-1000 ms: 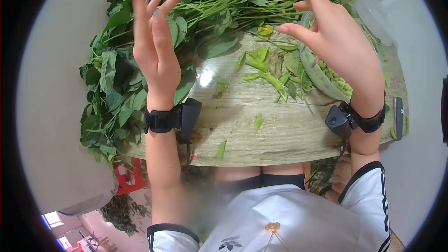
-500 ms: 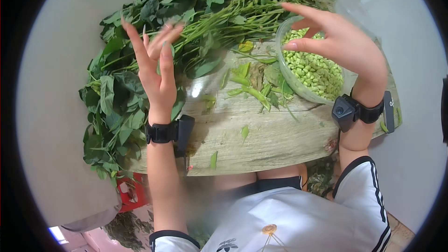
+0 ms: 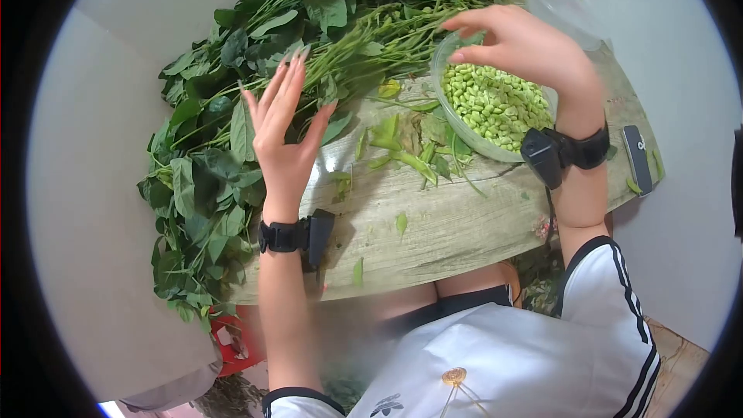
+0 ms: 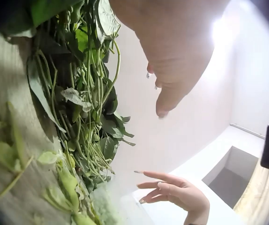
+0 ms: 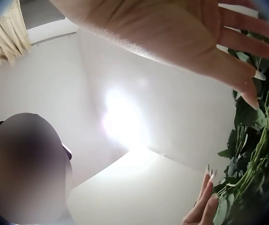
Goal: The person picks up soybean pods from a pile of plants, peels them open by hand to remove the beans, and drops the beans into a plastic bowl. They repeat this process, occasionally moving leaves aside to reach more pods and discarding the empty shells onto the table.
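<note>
Fingers spread and thumb apart, the left hand (image 3: 280, 147) is raised over the leafy pile of bean stalks (image 3: 209, 162), holding nothing. The right hand (image 3: 526, 50) hovers above a clear round bowl (image 3: 464, 133) of shelled green beans (image 3: 499, 104), its fingers extended and empty. In the left wrist view the right hand (image 4: 184, 194) also shows with loosely bent fingers and nothing in them. The right wrist view has the left hand's fingers (image 5: 205, 206) at the lower edge, beside the stalks (image 5: 266, 154).
Green pods (image 3: 414, 161) and loose leaves lie on the wooden table (image 3: 449, 217), left of the bowl. A dark flat object (image 3: 637, 159) rests near the right edge. A clear lid-like container (image 3: 569, 11) stands behind the bowl. Below the table's left side is something red (image 3: 238, 340).
The head view has shifted. The left hand's fingers have turned and drawn closer together, with the thumb out to the right. The right hand has moved left over the bowl's far side.
</note>
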The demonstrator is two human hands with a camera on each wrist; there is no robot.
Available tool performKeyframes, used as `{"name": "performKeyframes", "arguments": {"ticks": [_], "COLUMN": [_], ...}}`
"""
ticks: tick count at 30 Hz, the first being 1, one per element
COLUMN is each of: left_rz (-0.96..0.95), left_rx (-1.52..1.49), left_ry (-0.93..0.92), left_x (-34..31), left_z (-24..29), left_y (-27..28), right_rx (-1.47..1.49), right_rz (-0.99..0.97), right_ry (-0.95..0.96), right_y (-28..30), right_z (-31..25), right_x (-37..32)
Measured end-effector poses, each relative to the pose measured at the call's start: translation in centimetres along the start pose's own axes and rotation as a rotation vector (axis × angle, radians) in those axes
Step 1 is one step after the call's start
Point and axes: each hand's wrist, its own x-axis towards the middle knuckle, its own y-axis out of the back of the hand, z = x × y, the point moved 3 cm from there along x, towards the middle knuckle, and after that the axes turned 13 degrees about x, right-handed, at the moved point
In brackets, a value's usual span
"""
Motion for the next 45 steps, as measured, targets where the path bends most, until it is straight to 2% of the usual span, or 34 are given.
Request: {"name": "performKeyframes", "arguments": {"ticks": [3,5,6,9,13,16,17,18,20,21,24,27,28,31,35,37,38,42,43,45], "left_rz": [-0.074,-0.192,-0.19,-0.362,-0.408,-0.357,-0.254,-0.252,-0.355,-0.276,-0.288,-0.281,-0.283,-0.268,-0.291,-0.304,-0.312,-0.389,-0.389,-0.318], "left_rx": [-0.033,-0.046,-0.049,0.032,0.171,0.282,0.338,0.34,0.483,0.581,0.639,0.631,0.631,0.653,0.549,0.507,0.527,0.586,0.583,0.589], "left_ry": [0.014,0.028,0.03,-0.033,-0.087,-0.135,-0.206,-0.212,-0.111,-0.157,-0.17,-0.138,-0.141,-0.143,-0.098,-0.059,-0.075,-0.06,-0.064,-0.089], "left_x": [0.1,0.6,0.9,2.4,3.9,4.7,4.9,5.3,5.9,6.1,6.6,6.6,6.5,6.2,6.1,6.2,6.1,6.3,6.3,6.4], "left_z": [-0.1,0.3,0.5,1.5,1.3,1.0,0.9,1.0,0.8,0.7,-0.1,-0.4,-0.4,-0.7,-0.8,-1.0,-1.0,-0.7,-0.5,0.0], "left_y": [-0.9,-1.4,-1.6,-2.9,-5.9,-8.2,-8.8,-9.0,-9.5,-9.8,-10.8,-11.5,-11.7,-11.5,-10.9,-11.0,-11.1,-11.2,-11.3,-11.2], "right_rx": [0.017,-0.02,-0.053,-0.182,-0.169,-0.194,-0.224,-0.255,-0.245,-0.265,-0.298,-0.116,-0.114,0.229,0.241,0.031,0.034,-0.271,-0.407,-0.45], "right_rz": [0.079,0.048,0.015,0.04,0.055,0.045,0.011,-0.024,-0.005,-0.003,0.029,0.182,0.183,0.056,0.121,0.078,0.076,0.126,0.158,0.179], "right_ry": [0.085,0.102,0.116,0.062,0.031,0.103,0.104,0.106,0.13,0.152,0.153,0.135,0.132,-0.018,0.05,0.019,0.019,0.183,0.251,0.293], "right_y": [-0.9,-1.2,-1.5,-3.7,-6.8,-7.8,-8.1,-8.4,-8.5,-8.5,-9.2,-9.8,-9.6,-9.2,-9.3,-9.6,-9.8,-10.7,-10.9,-10.7], "right_z": [0.0,0.2,0.2,0.6,0.8,1.3,1.6,1.8,2.3,2.4,2.7,3.6,3.8,5.0,5.0,4.3,4.0,3.2,3.0,2.8], "right_x": [2.2,4.4,5.5,8.0,10.1,11.0,11.2,11.3,11.3,11.3,11.3,11.1,11.0,10.8,10.8,10.7,10.5,10.6,10.6,10.5]}}
